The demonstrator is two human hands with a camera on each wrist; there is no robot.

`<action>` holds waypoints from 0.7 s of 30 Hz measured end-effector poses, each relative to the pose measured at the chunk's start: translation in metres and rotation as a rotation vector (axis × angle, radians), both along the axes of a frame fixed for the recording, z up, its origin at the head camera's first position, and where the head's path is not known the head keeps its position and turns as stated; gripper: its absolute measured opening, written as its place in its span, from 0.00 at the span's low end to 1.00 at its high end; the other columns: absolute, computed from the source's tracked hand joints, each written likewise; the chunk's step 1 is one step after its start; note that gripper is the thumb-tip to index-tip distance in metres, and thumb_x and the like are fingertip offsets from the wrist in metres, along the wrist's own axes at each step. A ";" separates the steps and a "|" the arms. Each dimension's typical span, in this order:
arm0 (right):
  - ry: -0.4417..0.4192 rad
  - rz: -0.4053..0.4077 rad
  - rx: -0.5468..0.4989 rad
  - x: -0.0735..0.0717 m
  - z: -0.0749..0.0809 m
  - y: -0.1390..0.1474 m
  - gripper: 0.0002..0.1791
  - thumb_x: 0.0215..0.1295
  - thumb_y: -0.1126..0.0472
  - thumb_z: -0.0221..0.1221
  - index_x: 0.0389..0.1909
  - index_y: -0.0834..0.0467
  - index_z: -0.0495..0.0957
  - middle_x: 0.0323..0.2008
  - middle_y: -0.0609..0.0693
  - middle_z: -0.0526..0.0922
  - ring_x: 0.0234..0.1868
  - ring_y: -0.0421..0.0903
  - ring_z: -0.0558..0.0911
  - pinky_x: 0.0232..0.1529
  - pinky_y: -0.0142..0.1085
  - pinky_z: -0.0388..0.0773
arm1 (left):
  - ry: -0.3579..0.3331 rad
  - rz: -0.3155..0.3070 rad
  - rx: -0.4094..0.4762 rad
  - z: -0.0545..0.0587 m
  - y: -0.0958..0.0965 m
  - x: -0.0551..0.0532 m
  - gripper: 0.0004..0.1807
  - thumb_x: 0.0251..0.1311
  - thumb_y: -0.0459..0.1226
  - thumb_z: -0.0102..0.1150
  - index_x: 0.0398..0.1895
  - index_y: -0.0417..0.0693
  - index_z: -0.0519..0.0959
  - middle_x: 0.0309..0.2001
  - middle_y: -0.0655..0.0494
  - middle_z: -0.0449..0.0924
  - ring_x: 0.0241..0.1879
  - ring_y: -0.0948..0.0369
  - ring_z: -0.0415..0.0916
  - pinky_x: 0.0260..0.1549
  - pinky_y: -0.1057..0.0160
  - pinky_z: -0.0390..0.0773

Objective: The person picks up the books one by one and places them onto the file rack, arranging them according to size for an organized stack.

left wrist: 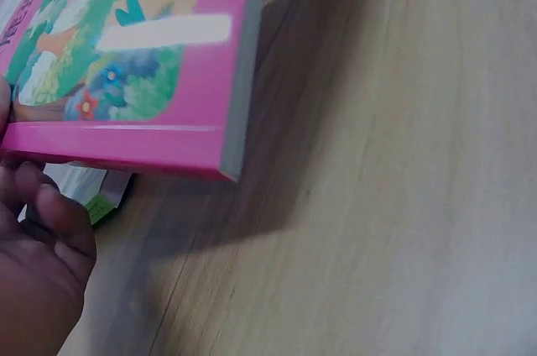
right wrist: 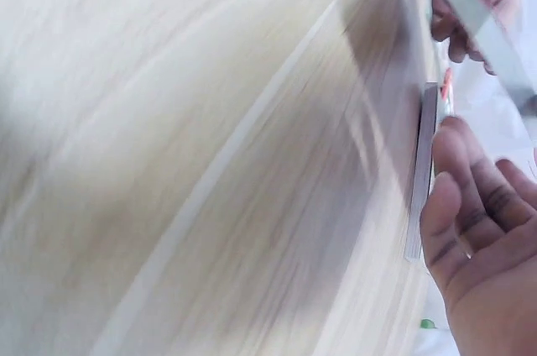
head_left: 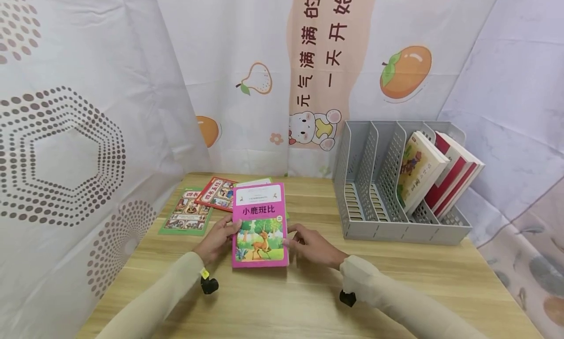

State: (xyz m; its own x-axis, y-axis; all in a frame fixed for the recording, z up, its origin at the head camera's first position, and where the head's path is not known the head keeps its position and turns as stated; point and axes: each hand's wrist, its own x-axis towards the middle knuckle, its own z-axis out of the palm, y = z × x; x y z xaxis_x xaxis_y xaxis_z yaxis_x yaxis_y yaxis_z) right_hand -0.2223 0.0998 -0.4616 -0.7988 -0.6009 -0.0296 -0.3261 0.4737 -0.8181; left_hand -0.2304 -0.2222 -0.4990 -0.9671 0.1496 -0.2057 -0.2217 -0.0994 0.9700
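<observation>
A pink-covered book (head_left: 259,226) with a deer picture is raised over the table, its lower edge clear of the wood in the left wrist view. My left hand (head_left: 219,237) pinches it at the left edge, thumb on the cover and fingers underneath. At the book's right edge is my right hand (head_left: 315,246), fingers loosely bent. In the right wrist view that hand (right wrist: 487,238) has nothing between thumb and fingers. Behind the pink book lie a red book (head_left: 216,194), a green book (head_left: 182,214) and a mostly hidden one with a light green edge (head_left: 266,181).
On the right of the wooden table (head_left: 282,305) stands a grey file rack (head_left: 405,230) with several slots. A yellowish book (head_left: 414,170) and red-and-white books (head_left: 454,177) lean in its right slots. A printed curtain (head_left: 246,128) hangs behind the table.
</observation>
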 end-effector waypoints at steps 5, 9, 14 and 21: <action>-0.115 -0.036 -0.061 -0.001 0.002 -0.004 0.20 0.77 0.45 0.57 0.59 0.55 0.75 0.35 0.58 0.83 0.28 0.48 0.80 0.31 0.39 0.79 | 0.024 -0.022 0.053 0.000 0.007 0.002 0.25 0.77 0.42 0.54 0.72 0.44 0.67 0.48 0.55 0.86 0.45 0.59 0.82 0.49 0.59 0.80; -0.164 -0.076 -0.097 -0.004 0.003 -0.006 0.26 0.76 0.43 0.58 0.64 0.54 0.75 0.42 0.49 0.86 0.39 0.42 0.83 0.41 0.39 0.82 | 0.044 -0.092 0.027 0.000 0.016 0.001 0.27 0.78 0.43 0.52 0.75 0.46 0.64 0.48 0.55 0.86 0.45 0.59 0.83 0.48 0.58 0.79; -0.223 -0.071 -0.114 -0.009 0.005 -0.003 0.22 0.76 0.43 0.58 0.59 0.54 0.80 0.35 0.48 0.85 0.31 0.44 0.78 0.33 0.37 0.77 | 0.059 -0.128 0.031 0.000 0.023 -0.002 0.29 0.78 0.42 0.53 0.77 0.47 0.62 0.51 0.53 0.86 0.48 0.59 0.83 0.50 0.58 0.79; -0.288 -0.022 -0.077 -0.017 0.004 0.008 0.21 0.75 0.42 0.59 0.51 0.54 0.85 0.26 0.52 0.84 0.24 0.45 0.75 0.27 0.35 0.71 | 0.061 -0.133 -0.038 -0.001 0.028 -0.005 0.30 0.77 0.43 0.54 0.78 0.50 0.62 0.55 0.50 0.84 0.53 0.56 0.82 0.56 0.57 0.77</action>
State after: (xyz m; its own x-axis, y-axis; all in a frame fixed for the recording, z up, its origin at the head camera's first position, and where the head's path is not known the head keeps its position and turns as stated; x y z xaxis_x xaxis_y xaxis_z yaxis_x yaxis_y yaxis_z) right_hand -0.2398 0.1074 -0.4581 -0.7771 -0.5926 -0.2120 -0.0654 0.4110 -0.9093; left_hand -0.2357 -0.1941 -0.4997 -0.9502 0.2703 -0.1552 -0.1710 -0.0356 0.9846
